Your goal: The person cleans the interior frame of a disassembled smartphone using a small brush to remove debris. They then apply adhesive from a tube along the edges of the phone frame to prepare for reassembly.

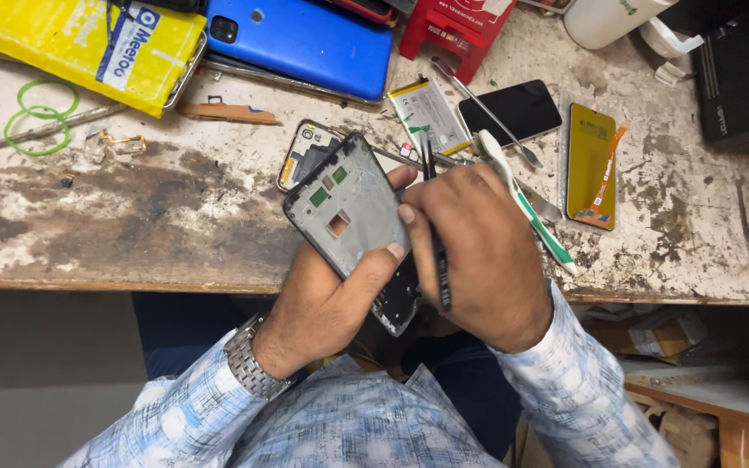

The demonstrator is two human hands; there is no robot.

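Left hand (322,303) gripping phone frame (348,217), long axis tilted up-left

**Worn bench, cluttered w/ phone parts**

Wooden bench (132,225): top scuffed, stained, paint flaking. Far left: yellow padded envelope (62,43), green rubber bands (41,117) just below it. Blue phone back cover (305,39) at the top middle, red plastic block (457,30) beside it. Centre: white battery (431,113), black phone (513,108) face up, metal spudger (487,113) across both. Right: yellow-backed display panel (591,165) w/ orange flex. White-green toothbrush (530,208) lies angled near the front edge. White cup (604,22) at the top right.
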